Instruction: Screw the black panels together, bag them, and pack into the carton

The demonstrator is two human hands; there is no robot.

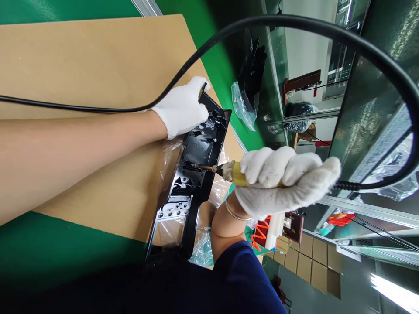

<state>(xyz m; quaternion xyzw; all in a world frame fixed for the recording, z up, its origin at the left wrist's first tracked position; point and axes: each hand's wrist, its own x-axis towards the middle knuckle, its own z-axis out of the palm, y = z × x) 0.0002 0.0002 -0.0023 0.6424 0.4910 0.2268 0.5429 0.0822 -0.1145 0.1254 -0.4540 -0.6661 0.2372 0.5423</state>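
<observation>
My right hand (284, 179), in a white glove, is closed around the yellow handle of a soldering iron (237, 173). The iron's copper-coloured tip reaches down to the inside of a black plastic housing (196, 150), near the middle of it. My left hand (185, 107), also gloved in white, grips the housing by its far end. Ribs, posts and small shiny spots show inside the housing. A silvery metal plate with holes (174, 208) is set in its nearer part. Clear plastic film (170, 152) lies under the housing.
A black cable (278, 19) loops from the iron's rear across the view and over my left forearm. Brown cardboard (91, 65) covers part of the green table (81, 240). Black parts in clear wrapping (250, 83) lie beyond it. An orange coiled cord (258, 235) hangs near my right elbow.
</observation>
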